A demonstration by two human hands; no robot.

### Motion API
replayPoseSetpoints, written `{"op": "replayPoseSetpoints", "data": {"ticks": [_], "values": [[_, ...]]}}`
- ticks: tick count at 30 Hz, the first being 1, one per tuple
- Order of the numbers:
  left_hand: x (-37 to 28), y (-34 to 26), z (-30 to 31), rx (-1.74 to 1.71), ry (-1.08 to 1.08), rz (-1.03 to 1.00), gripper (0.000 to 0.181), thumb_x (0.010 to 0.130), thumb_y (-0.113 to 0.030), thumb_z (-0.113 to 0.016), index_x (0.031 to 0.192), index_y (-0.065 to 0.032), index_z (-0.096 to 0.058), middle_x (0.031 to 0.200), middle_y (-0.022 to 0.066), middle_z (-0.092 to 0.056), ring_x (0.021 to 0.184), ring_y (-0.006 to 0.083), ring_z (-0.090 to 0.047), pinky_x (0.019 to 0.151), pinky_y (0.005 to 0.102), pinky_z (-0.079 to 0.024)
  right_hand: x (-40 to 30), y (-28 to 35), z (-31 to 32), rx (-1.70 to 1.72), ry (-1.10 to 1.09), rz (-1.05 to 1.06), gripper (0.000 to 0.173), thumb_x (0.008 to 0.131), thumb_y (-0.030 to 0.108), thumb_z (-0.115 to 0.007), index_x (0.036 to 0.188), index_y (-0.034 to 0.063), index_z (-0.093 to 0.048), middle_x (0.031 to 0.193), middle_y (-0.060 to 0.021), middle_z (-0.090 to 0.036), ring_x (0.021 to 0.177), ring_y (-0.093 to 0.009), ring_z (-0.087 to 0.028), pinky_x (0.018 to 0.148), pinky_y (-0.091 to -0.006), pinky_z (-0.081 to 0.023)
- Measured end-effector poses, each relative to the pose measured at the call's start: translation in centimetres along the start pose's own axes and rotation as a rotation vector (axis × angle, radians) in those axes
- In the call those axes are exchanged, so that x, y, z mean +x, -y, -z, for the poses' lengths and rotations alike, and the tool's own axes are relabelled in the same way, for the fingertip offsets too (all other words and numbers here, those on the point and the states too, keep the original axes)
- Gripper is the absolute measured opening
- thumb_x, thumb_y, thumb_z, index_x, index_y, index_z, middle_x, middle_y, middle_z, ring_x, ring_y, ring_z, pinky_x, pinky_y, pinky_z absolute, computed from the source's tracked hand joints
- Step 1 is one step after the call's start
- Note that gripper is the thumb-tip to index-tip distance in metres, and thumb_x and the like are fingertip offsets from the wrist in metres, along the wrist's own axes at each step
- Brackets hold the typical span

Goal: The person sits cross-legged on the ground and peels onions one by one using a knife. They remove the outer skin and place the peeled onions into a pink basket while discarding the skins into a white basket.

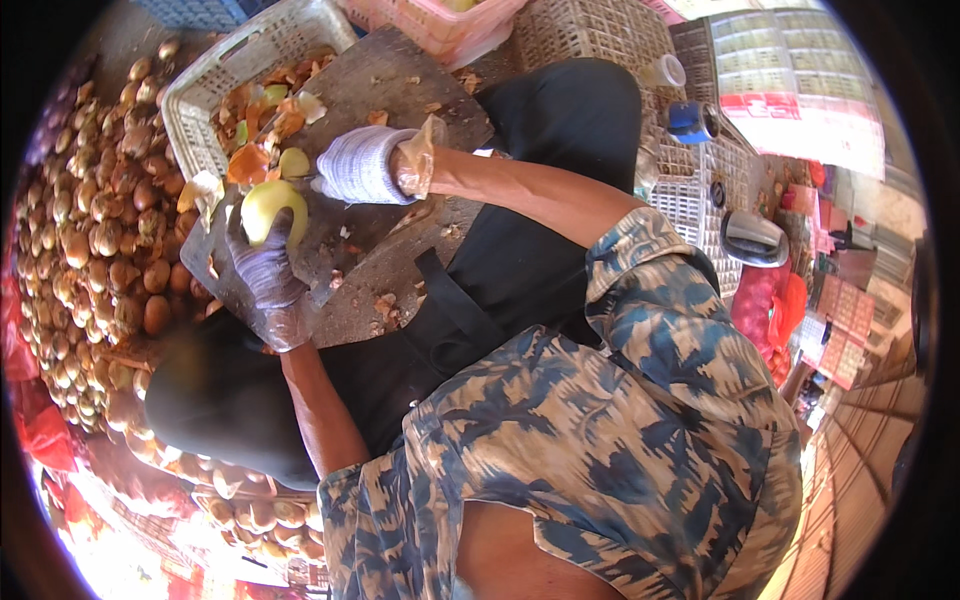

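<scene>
My left hand (270, 259), in a greyish knit glove with clear plastic at the wrist, holds a peeled pale yellow-green onion (274, 214) over a dark, worn board (397, 82). My right hand (364, 165), in a white knit glove, is curled close beside the onion. It grips what looks like a small knife; only a thin dark bit of blade shows, and the handle is hidden in the fist. A round cut onion piece (294, 162) lies between the hands, next to orange-brown onion skins (248, 163) at the board's edge.
A white plastic basket (180, 124) with onion skins stands beyond the board. Unpeeled onions (105, 236) are heaped at the left. A pink crate (427, 30) is at the top; beige crates (585, 34), a blue can (690, 122) and a plastic cup (667, 70) are at the right.
</scene>
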State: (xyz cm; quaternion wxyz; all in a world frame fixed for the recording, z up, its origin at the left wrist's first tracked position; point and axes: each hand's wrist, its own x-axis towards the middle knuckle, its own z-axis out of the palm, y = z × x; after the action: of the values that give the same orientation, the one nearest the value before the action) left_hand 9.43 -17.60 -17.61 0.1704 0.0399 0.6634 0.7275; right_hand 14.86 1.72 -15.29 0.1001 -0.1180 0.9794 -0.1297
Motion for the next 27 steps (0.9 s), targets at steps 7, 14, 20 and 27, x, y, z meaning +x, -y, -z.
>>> {"op": "replayPoseSetpoints", "data": {"ticks": [7,14,20,27], "values": [[0.0,0.3,-0.5,0.088,0.031,-0.019,0.065,0.069,-0.01,-0.081,0.125,-0.0026,-0.049,0.116,0.01,-0.057,0.1,0.0213,-0.057,0.083,0.034,-0.051,-0.7,-0.8,0.4,0.07,-0.039,-0.072,0.042,0.092,0.03,-0.046,0.067,0.0021,-0.063,0.058,-0.0196,-0.058,0.055,-0.035,-0.059,0.053,-0.0444,-0.047],[-0.3,-0.4,-0.3,0.33,0.021,-0.154,0.083,0.06,-0.01,-0.084,0.131,-0.0054,-0.041,0.121,0.01,-0.05,0.111,0.0227,-0.05,0.096,0.0337,-0.043,-1.1,-0.9,0.9,-0.202,-0.085,0.08,0.024,0.088,0.011,-0.05,0.109,0.005,-0.057,0.071,-0.0138,-0.055,0.063,-0.028,-0.06,0.05,-0.04,-0.046],[-0.2,-1.0,0.4,-0.031,0.108,-0.129,0.095,0.057,-0.023,-0.089,0.133,-0.0018,-0.036,0.123,0.0125,-0.048,0.109,0.0225,-0.052,0.092,0.035,-0.048,-1.0,1.7,4.4,0.833,-0.097,-0.308,0.026,0.094,0.02,-0.049,0.111,0.0035,-0.058,0.076,-0.0106,-0.059,0.048,-0.019,-0.056,0.039,-0.0307,-0.043],[-0.4,-2.4,-0.8,-0.284,0.276,0.029,0.095,0.06,-0.036,-0.086,0.134,0.0002,-0.038,0.12,0.014,-0.053,0.107,0.026,-0.056,0.09,0.0373,-0.05,-1.4,2.3,3.5,1.696,-0.016,-0.503,0.04,0.098,0.042,-0.043,0.094,0.0052,-0.057,0.058,-0.0058,-0.057,0.039,-0.013,-0.051,0.033,-0.024,-0.038]]}}
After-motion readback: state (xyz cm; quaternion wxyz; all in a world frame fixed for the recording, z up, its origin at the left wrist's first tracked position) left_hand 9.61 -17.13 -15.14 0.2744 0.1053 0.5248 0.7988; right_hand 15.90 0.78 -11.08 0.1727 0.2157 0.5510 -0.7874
